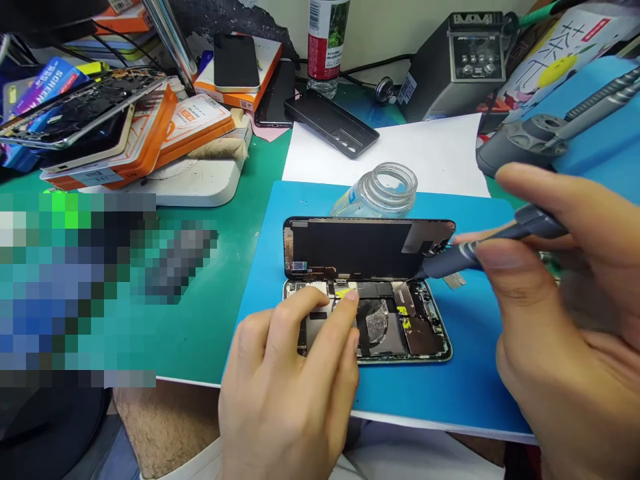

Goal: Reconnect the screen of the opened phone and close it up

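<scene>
The left hand (295, 393) rests bent fingers, gripping nothing, on the opened phone (383, 323) on the blue mat (410, 397), likely keeping it still, while the right hand (550, 347) pinches a gray pen-shaped tool (447, 261).

The single view comes from a camera on the person's head, looking forward and steeply down over the table (205, 340). It sits close above the work: the right hand (570, 373) looms largest, cut off by the right edge, while the left hand (295, 393) rises from the bottom. The opened phone (380, 293) lies just right of and below the middle. The field is wide, reaching from the wearer's lap (425, 453) at the bottom to the wall (393, 30) behind the bottle (327, 50) at the top; coarse blocks hide part of the left side.
</scene>
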`<state>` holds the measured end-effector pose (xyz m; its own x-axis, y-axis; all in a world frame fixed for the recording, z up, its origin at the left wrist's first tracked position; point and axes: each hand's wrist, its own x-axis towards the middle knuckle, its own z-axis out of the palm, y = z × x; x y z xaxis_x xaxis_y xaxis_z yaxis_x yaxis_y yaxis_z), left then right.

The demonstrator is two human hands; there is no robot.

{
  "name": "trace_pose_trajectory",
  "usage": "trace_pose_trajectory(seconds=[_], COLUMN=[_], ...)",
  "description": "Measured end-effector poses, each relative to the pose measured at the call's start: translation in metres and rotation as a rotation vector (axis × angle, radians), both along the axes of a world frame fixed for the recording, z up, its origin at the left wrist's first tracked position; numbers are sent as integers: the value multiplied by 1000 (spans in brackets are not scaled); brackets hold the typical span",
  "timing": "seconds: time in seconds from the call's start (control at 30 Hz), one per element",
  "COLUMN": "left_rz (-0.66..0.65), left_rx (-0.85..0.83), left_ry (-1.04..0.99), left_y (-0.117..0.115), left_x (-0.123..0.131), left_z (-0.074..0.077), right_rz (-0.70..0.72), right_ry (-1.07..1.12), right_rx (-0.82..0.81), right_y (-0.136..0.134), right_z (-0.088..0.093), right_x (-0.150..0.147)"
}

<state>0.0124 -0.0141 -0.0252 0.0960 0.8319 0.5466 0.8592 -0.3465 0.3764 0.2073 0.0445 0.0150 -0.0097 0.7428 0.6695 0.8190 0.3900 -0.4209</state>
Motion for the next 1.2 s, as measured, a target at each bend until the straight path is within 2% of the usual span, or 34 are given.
trace_pose_trajectory(seconds=[0.13,0.3,0.53,0.6,0.7,0.73,0.77,0.87,0.93,1.07,1.2], left_rz=[8,23,5,-12,-9,-11,-16,-56,-66,-67,-66], left_rx=[-4,-19,-19,-26,-40,-44,-46,-44,-21,45,98], left_ry=[20,51,86,108,93,91,101,211,289,356,296], left_y=[-1,-3,-4,-4,-2,-2,-1,1,2,4,6], left_x=[0,1,-2,-3,-1,0,0,0,-1,-2,-1], left_z=[0,-1,-3,-1,4,7,10,20,26,31,26], right_rz=[38,57,183,179,101,54,9,-130,-195,-195,-252], right_ry=[-19,-57,-7,102,403,473,503,374,252,209,95], right_rx=[18,121,96,118,321,345,332,52,16,18,-99], right_y=[1,4,3,4,6,6,5,-3,-11,-24,-23], right_z=[0,-1,-5,-5,1,3,5,3,-4,-18,-13], right_x=[3,8,6,6,14,20,26,47,58,66,65])
